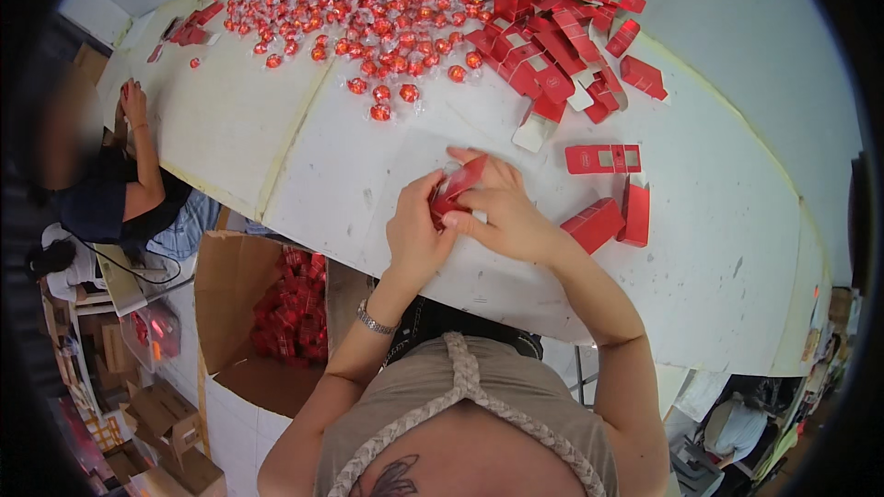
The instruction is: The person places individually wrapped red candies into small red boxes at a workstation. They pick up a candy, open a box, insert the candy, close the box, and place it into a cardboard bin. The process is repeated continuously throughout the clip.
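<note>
Thin Card Asks for a Light Touch

We hold a small red box [453, 186] above the near part of the white table [700, 248], in front of our body. Our left hand [416, 230] is closed around its left side, and our right hand [506, 212] grips it from the other side, the thumb at its near end and the fingers reaching over the far end. What lies inside it, we cannot tell.

The box looks like thin card, so we judge it light, springy and easy to crease, its smooth face perhaps a little slippery. The folded edges should bear a pinch best; the middle of a panel would likely dent.

Both our wrists bend inward and the elbows spread wide; a metal watch [376, 318] sits on the left wrist.

Beside our right forearm lie two loose boxes [635, 212], with a windowed box [589, 158] just beyond them. Farther off spread a heap of red boxes [552, 41] and a mound of wrapped sweets [368, 0]. Below the table's edge, at our left, stands a brown carton [226, 304] with red packs in it [290, 313].
</note>
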A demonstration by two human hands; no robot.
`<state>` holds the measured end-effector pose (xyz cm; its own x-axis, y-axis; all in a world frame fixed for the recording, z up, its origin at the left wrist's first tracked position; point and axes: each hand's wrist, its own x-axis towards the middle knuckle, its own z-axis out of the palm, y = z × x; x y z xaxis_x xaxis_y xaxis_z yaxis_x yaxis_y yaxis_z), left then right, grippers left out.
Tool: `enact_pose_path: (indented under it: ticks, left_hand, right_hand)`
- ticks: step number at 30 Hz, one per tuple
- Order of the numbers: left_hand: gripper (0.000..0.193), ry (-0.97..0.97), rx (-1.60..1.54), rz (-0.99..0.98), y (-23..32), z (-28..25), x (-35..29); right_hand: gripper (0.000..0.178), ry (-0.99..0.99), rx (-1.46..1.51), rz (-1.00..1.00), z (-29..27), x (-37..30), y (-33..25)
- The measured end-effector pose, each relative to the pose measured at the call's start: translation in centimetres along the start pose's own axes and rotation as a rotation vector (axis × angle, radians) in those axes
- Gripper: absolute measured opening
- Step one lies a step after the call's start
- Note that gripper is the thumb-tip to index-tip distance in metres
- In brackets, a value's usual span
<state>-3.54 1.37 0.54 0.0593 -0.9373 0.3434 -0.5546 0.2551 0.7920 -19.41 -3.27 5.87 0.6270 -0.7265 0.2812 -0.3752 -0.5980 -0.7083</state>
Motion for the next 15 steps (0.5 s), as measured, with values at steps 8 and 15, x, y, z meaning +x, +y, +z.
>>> enact_pose_path:
  ticks: [8, 15]
  left_hand:
    - [0.071, -0.130, -0.063, -0.080, 1.5, -0.5, 1.4]
    - [0.076, -0.137, -0.053, -0.102, 0.6, 0.0, 0.9]
  right_hand:
    - [0.025, 0.324, 0.120, 0.198, 2.5, -0.3, -0.8]
    - [0.041, 0.530, 0.754, 0.304, 1.8, 0.5, -0.1]
